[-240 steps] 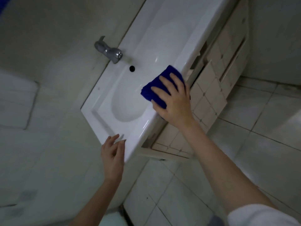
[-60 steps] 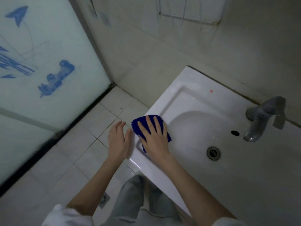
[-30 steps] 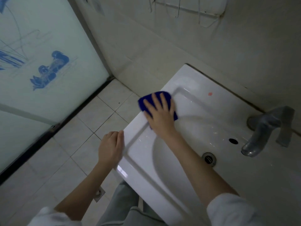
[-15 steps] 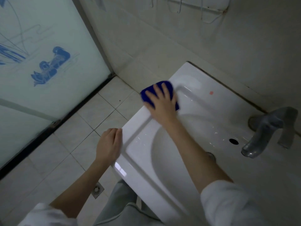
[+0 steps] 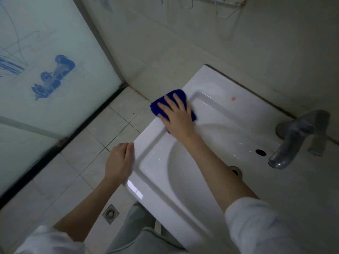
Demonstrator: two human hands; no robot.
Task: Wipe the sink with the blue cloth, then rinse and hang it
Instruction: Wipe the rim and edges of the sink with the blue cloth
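Note:
The white ceramic sink [image 5: 216, 83] fills the right half of the view. A folded blue cloth [image 5: 161, 105] lies on its left rim near the back corner. My right hand [image 5: 177, 114] presses flat on the cloth with fingers spread, covering most of it. My left hand [image 5: 119, 162] rests against the sink's left outer edge near the front corner, fingers together and holding nothing. A grey metal tap [image 5: 295, 140] stands at the back right, with the overflow hole [image 5: 260, 152] beside it. My right forearm partly hides the drain [image 5: 235, 170].
A frosted glass door [image 5: 45, 70] with blue drawings stands on the left. The tiled floor [image 5: 88, 143] has a small floor drain [image 5: 110, 213] by my legs. A wire rack [image 5: 216, 4] hangs on the tiled wall above the sink. A small pink spot [image 5: 233, 98] marks the back rim.
Over two seconds my right hand slid the cloth along the left rim from the front corner toward the back. In the last half second both hands barely moved.

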